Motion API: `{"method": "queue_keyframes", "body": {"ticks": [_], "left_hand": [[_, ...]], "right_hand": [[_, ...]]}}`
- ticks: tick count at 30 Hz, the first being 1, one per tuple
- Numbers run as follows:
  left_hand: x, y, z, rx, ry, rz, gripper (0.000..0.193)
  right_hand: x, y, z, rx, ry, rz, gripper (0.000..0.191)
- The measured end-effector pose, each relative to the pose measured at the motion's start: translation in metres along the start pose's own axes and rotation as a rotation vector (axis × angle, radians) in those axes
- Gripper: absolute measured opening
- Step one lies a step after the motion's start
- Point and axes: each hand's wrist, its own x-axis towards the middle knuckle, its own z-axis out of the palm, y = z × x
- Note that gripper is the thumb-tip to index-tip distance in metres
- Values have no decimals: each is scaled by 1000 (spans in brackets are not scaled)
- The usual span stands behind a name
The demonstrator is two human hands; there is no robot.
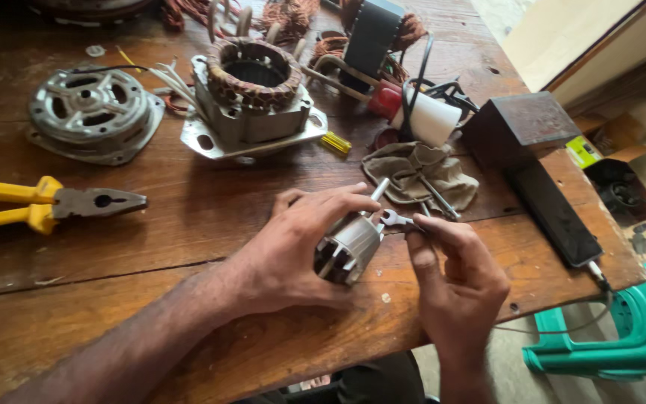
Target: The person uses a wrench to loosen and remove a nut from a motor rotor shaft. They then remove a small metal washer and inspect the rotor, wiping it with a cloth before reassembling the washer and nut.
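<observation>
The left hand [293, 247] grips a small metal rotor [348, 251] above the wooden surface [188, 217], its shaft pointing up and away. The right hand [454, 280] pinches a small spanner [395, 218] against the shaft. Yellow-handled pliers [54, 203] lie to the left, a copper-wound stator [252, 97] and a round end cover [93, 112] beyond, a crumpled cloth [420, 176] close by.

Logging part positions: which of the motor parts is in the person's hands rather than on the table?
The rotor, gripped in the left hand; the stator and end cover lie on the table.
</observation>
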Motion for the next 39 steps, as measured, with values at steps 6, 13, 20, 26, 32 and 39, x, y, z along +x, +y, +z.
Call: {"method": "queue_keyframes", "body": {"ticks": [6, 13, 20, 26, 32, 39], "left_hand": [[-1, 1, 6, 33, 45, 65, 88], [-1, 3, 4, -15, 22, 28, 88], [-2, 5, 6, 14, 61, 44, 88], [-3, 6, 8, 41, 85, 48, 89], [-3, 6, 10, 50, 93, 58, 91], [-4, 5, 10, 47, 111, 56, 92]], "right_hand": [[7, -4, 1, -75, -113, -125, 24], [8, -18, 9, -336, -70, -255, 21], [3, -30, 11, -443, -107, -402, 22], [2, -32, 11, -510, -105, -455, 23], [2, -36, 13, -527, -102, -478, 26], [3, -37, 14, -491, -131, -519, 30]]}}
